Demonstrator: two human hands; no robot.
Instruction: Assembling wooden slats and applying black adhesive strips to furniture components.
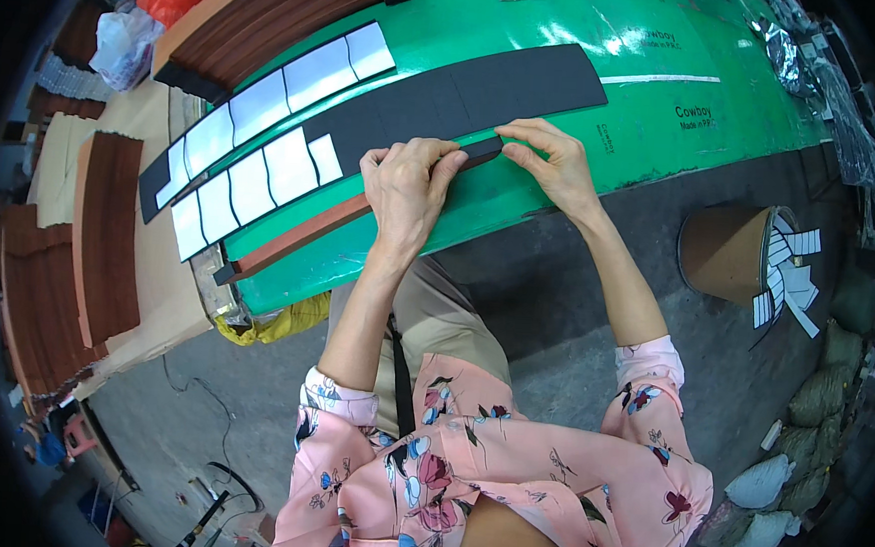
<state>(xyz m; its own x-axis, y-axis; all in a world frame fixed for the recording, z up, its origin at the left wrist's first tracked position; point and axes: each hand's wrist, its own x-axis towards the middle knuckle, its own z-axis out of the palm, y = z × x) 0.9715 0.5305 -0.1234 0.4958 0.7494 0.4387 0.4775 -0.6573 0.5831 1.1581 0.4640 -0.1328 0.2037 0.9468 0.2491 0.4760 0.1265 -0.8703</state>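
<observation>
A long reddish-brown wooden strip [305, 230] with black ends lies slantwise along the near edge of the green table [656, 146]. My left hand [403, 186] is closed round its right part, thumb and fingers bent over the top. Thumb and fingertips of my right hand [554, 165] pinch the black piece [482, 153] at the strip's right end; the fingers partly cover it. Just beyond my hands are black padded sheets [459, 89]. White backing segments [284, 169] cover the left part of the nearer row, and another white-covered row [294, 84] lies behind it.
Stacked brown wooden mouldings [272, 23] stand at the far left of the table, with more mouldings [109, 238] on a board at the left. A brown bin [725, 249] with white scraps sits on the floor at right. Clear plastic wrapping [852, 123] hangs at the far right.
</observation>
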